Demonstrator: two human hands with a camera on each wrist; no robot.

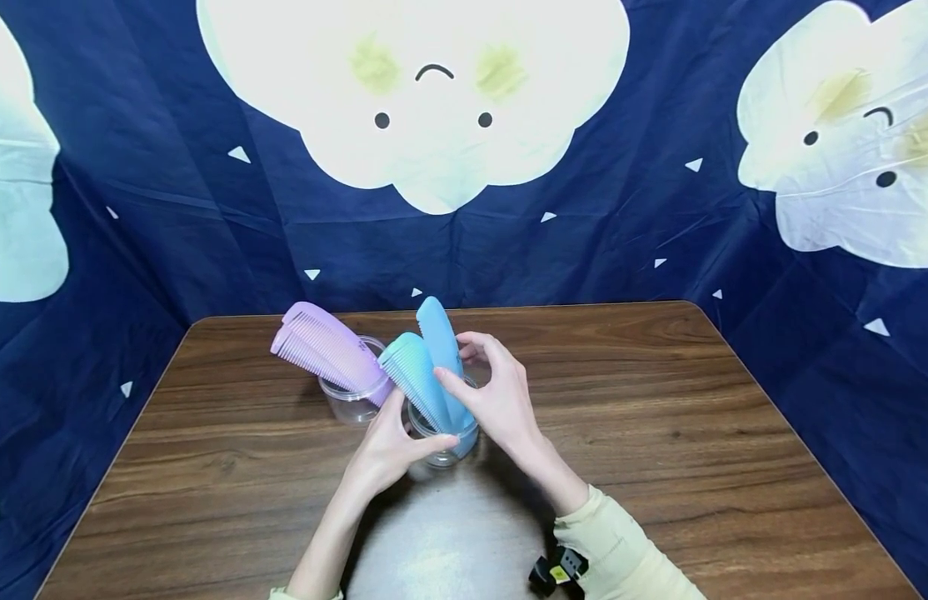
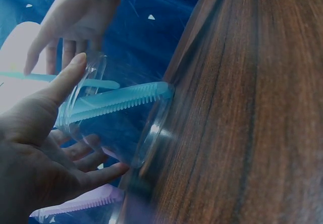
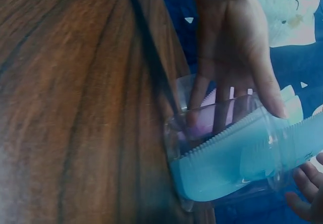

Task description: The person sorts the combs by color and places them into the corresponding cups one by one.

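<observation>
A clear plastic jar (image 1: 437, 457) stands near the table's middle, with two blue combs in it. The paler comb (image 1: 411, 367) leans left; the bluer comb (image 1: 438, 333) stands steeper beside it. My left hand (image 1: 389, 446) holds the jar from the left, thumb at the rim and fingers round the wall. In the left wrist view, the jar wall (image 2: 151, 128) shows a comb's toothed end (image 2: 126, 98) inside. My right hand (image 1: 497, 392) is at the bluer comb, thumb in front of it, fingers spread loosely beside it. Contact there is hard to tell.
Behind and left, a second clear jar (image 1: 351, 408) holds purple combs (image 1: 321, 342) leaning left, close to my left hand. The brown wooden table (image 1: 659, 417) ends in front of a dark blue cloth (image 1: 464, 258) with cloud prints.
</observation>
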